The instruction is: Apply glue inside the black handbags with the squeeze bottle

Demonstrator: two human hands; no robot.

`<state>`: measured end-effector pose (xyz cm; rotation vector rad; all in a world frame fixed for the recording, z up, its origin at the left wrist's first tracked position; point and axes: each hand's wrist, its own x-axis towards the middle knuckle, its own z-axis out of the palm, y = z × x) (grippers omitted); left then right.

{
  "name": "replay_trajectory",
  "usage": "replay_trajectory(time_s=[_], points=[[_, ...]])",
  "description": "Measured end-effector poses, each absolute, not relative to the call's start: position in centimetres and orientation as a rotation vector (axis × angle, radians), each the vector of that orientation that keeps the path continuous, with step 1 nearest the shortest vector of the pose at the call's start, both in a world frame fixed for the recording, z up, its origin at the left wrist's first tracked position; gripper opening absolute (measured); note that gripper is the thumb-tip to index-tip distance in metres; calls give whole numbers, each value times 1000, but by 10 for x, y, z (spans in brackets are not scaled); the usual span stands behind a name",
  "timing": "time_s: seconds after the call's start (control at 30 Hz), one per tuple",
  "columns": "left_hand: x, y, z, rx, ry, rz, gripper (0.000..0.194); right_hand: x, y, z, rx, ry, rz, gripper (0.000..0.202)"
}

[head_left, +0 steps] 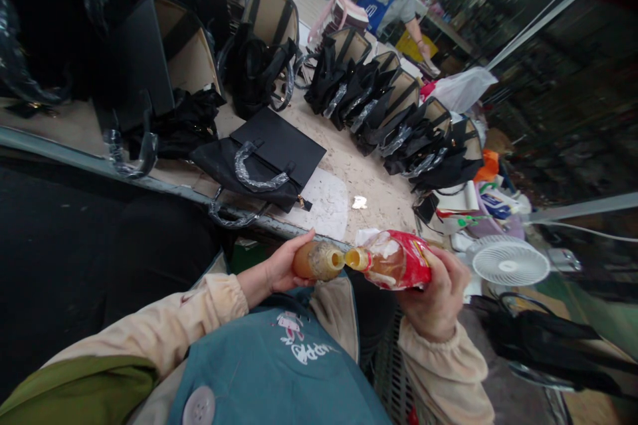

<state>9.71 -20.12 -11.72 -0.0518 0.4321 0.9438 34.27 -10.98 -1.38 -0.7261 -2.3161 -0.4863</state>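
Note:
My left hand (285, 264) is wrapped round a small bottle (319, 260) of amber liquid, its neck smeared with residue and its open mouth turned to the right. In my right hand (441, 289) is a larger plastic bottle (393, 259) with a red label, tipped sideways with its mouth to the left. The two bottle mouths meet or nearly meet in front of my teal apron (269, 365); whether they touch I cannot tell. Amber liquid shows inside the red-labelled bottle too. Some of my right fingers are hidden behind it.
A black handbag (279, 153) lies near the edge of the worktable (343, 146). Several more black bags (399, 106) stand in a row behind. A white fan (508, 260) and a purple basket (498, 219) are at right. Across the table is a masked person (393, 6).

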Motion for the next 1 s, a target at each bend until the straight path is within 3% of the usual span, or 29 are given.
replay_trajectory(time_s=[0.27, 1.0], points=[[96, -200, -118, -55, 460, 934, 60, 341, -111, -16, -734, -2335, -447, 61], [96, -202, -116, -75, 478, 946, 59, 340, -123, -41, -836, -2356, -293, 75]])
